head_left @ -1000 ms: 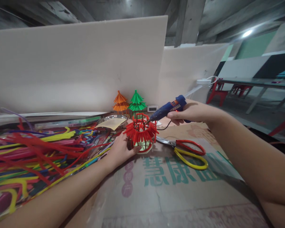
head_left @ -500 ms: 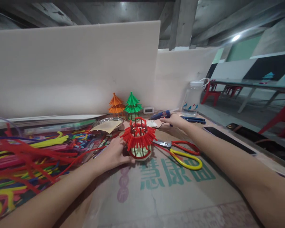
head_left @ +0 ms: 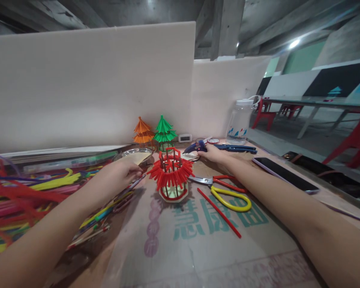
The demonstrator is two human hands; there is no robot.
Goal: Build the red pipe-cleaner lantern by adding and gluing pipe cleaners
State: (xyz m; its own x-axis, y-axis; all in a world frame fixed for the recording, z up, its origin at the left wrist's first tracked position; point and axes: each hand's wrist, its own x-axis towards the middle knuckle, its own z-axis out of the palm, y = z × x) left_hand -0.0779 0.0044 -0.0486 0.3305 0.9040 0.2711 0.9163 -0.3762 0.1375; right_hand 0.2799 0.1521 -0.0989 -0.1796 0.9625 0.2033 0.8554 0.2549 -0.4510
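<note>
A red pipe-cleaner pagoda tier [head_left: 171, 172], with a fringed roof and upright brown posts, stands on the cardboard [head_left: 168, 248] between my hands. My right hand [head_left: 211, 154] is closed round a blue glue gun [head_left: 195, 147], whose nozzle points left. To the left of the red tier, my left hand [head_left: 129, 172] is curled with fingertips together, beside a metal dish [head_left: 148, 152] holding a pale sheet [head_left: 139, 157]; what its fingers hold, if anything, is hidden. Open-bladed scissors [head_left: 231, 199] with red and yellow handles lie right of the tier, and a straight red pipe cleaner [head_left: 219, 213] lies before them.
Orange [head_left: 143, 132] and green [head_left: 164, 131] pipe-cleaner towers stand at the back, beside a small white display [head_left: 185, 138]. Loose pipe cleaners [head_left: 27, 196] heap on the left. A water bottle [head_left: 237, 124], dark blue pliers-like tool [head_left: 238, 148] and phone [head_left: 285, 175] are on the right.
My left hand has left the red tier and moved back-left to the dish. My right hand now wraps the glue gun and has drawn it slightly left. The red pipe cleaner now shows on the cardboard.
</note>
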